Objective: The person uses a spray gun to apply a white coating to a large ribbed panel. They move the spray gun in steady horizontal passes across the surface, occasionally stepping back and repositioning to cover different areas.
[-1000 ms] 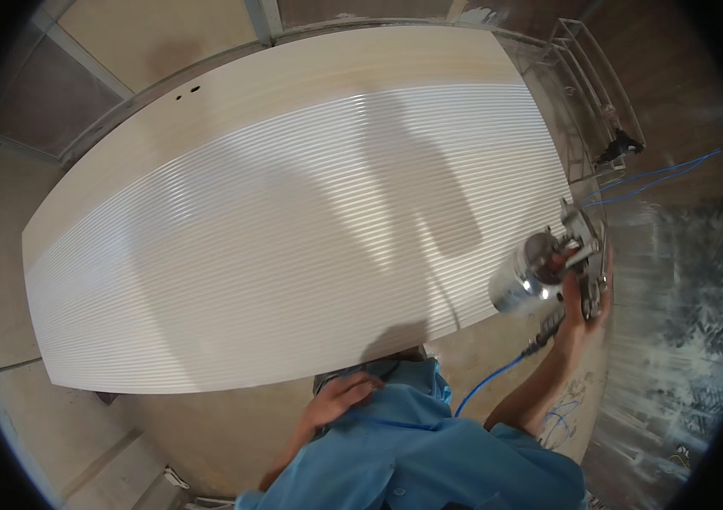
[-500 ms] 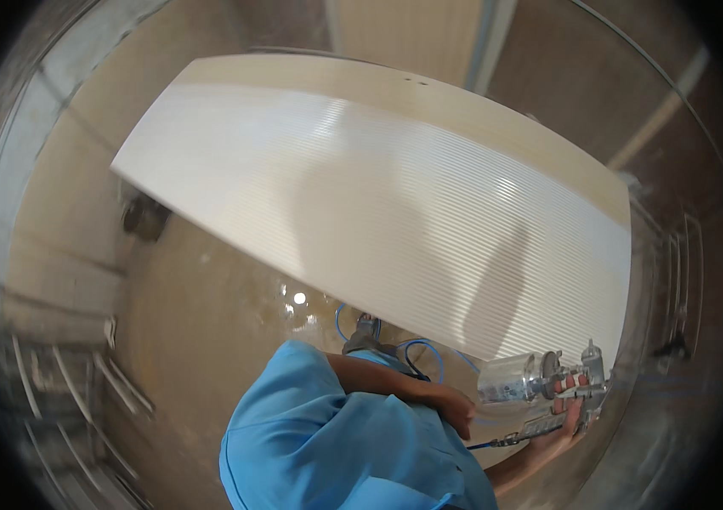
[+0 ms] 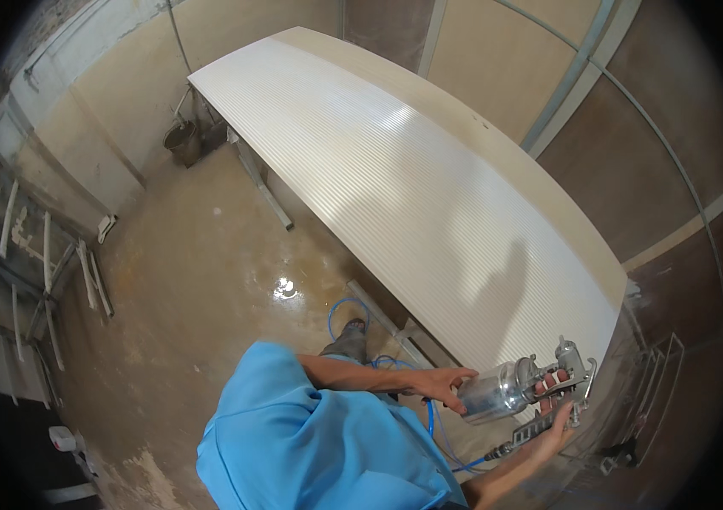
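Observation:
My right hand [image 3: 558, 418] is wrapped round the handle of a metal spray gun [image 3: 572, 378], with fingers at its trigger. A shiny silver paint cup [image 3: 497, 393] lies sideways on the gun, its base toward my left hand. My left hand [image 3: 446, 388] reaches across my body, thumb and fingers apart at the cup's base; whether they touch it I cannot tell. A blue air hose [image 3: 468, 466] joins the gun's handle. Beyond the gun lies a long, pale ribbed panel [image 3: 378, 178] with a smooth cream strip along its far side.
Metal supports [image 3: 263, 191] show under the panel. Blue hose loops [image 3: 348, 302] lie on the wet-looking floor [image 3: 183, 255] by my foot. A dark bucket [image 3: 182, 143] stands near the far left wall. A rack frame [image 3: 34, 263] is at the left, a wire frame [image 3: 663, 399] at the right.
The view has turned and shows more floor and wall. My left hand has opened from a curl and moved up to the cup's base. The right hand still grips the spray gun.

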{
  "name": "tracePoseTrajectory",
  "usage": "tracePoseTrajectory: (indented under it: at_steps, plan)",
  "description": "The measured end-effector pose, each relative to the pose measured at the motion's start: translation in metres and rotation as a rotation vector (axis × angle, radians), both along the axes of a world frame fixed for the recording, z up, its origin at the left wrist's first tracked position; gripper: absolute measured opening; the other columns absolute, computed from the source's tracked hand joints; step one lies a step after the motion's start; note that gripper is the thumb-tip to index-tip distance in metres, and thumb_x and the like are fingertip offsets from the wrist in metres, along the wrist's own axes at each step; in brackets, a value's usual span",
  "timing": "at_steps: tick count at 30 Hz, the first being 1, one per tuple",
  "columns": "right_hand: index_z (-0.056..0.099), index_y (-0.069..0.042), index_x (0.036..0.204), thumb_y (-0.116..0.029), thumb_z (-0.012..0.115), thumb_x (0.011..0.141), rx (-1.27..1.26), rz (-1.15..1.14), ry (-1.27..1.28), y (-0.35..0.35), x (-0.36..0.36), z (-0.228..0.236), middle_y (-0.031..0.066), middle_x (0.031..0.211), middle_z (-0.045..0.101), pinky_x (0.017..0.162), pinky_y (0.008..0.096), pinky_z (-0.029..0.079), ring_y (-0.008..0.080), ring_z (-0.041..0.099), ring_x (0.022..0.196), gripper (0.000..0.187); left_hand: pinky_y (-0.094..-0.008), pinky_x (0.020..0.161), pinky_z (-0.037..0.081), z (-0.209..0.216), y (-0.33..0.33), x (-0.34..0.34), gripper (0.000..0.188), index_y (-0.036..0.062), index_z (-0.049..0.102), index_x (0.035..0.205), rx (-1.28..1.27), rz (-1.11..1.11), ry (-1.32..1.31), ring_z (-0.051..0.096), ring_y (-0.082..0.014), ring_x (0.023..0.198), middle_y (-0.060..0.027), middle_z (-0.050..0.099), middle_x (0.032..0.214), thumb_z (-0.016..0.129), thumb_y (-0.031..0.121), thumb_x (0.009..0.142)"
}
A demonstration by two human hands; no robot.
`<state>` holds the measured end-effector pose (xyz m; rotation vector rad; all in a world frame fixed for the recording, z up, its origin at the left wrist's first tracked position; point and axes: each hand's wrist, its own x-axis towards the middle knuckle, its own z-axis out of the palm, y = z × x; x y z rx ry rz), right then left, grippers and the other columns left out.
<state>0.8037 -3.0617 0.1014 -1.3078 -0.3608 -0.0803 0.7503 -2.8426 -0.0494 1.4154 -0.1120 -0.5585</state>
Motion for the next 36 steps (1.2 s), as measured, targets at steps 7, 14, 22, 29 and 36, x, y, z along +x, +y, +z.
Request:
tracePoseTrajectory:
  at_steps: [7, 14, 22, 29, 36]
  plan:
    - [0.036, 0.009, 0.149, -0.02, 0.066, 0.095, -0.224, 0.471, -0.255, 0.044, 0.035, 0.077, 0.0206, 0.113, 0.061, 0.087, 0.0419, 0.055, 0.0285, 0.066, 0.096, 0.069, -0.0353, 0.082, 0.051, 0.054, 0.035, -0.034, 0.088, 0.0064, 0.02, 0.158, -0.208, 0.132, -0.155, 0.065, -0.0221, 0.093, -0.0189, 0.062, 0.133, 0.07, 0.037, 0.092]
    - [0.04, 0.007, 0.149, -0.005, 0.066, 0.083, -0.85, 0.727, -0.053, 0.245, 0.105, 0.126, 0.0194, 0.109, 0.067, 0.09, 0.0371, 0.053, 0.0243, 0.066, 0.089, 0.072, -0.0318, 0.069, 0.048, 0.07, 0.15, -0.071, 0.038, 0.0016, 0.069, 0.11, 0.12, -0.071, -0.227, 0.061, -0.015, 0.078, -0.0058, 0.071, 0.09, 0.065, 0.038, 0.099]
    - [0.049, -0.005, 0.149, -0.01, 0.062, 0.085, -0.921, 0.965, -0.666, 0.539, 0.152, 0.111, 0.0175, 0.127, 0.066, 0.107, 0.0347, 0.041, 0.0243, 0.061, 0.114, 0.065, -0.0267, 0.069, 0.044, 0.048, 0.244, -0.113, 0.033, -0.0016, 0.066, 0.102, -0.416, 0.199, -0.075, 0.052, -0.0062, 0.08, 0.0005, 0.063, 0.085, 0.059, 0.03, 0.105]
    - [0.053, -0.015, 0.148, -0.019, 0.061, 0.086, -0.717, 1.052, -0.722, 0.76, 0.156, 0.081, -0.0015, 0.072, 0.055, 0.069, 0.0276, 0.047, 0.0093, 0.053, 0.066, 0.063, -0.0279, 0.088, 0.046, 0.016, 0.259, -0.125, 0.033, 0.001, 0.066, 0.121, -0.56, 0.446, 0.095, 0.059, -0.0114, 0.099, -0.0033, 0.068, 0.107, 0.059, 0.029, 0.105]
    - [0.064, 0.0, 0.119, -0.008, 0.061, 0.083, -0.307, 0.707, -0.879, 0.867, 0.102, 0.082, 0.0034, 0.076, 0.063, 0.056, 0.0266, 0.047, 0.0107, 0.056, 0.059, 0.038, -0.0328, 0.105, 0.042, 0.015, 0.275, -0.113, 0.037, 0.0011, 0.061, 0.129, -0.659, 0.638, -0.002, 0.056, -0.0194, 0.121, -0.0083, 0.063, 0.127, 0.058, 0.028, 0.104]
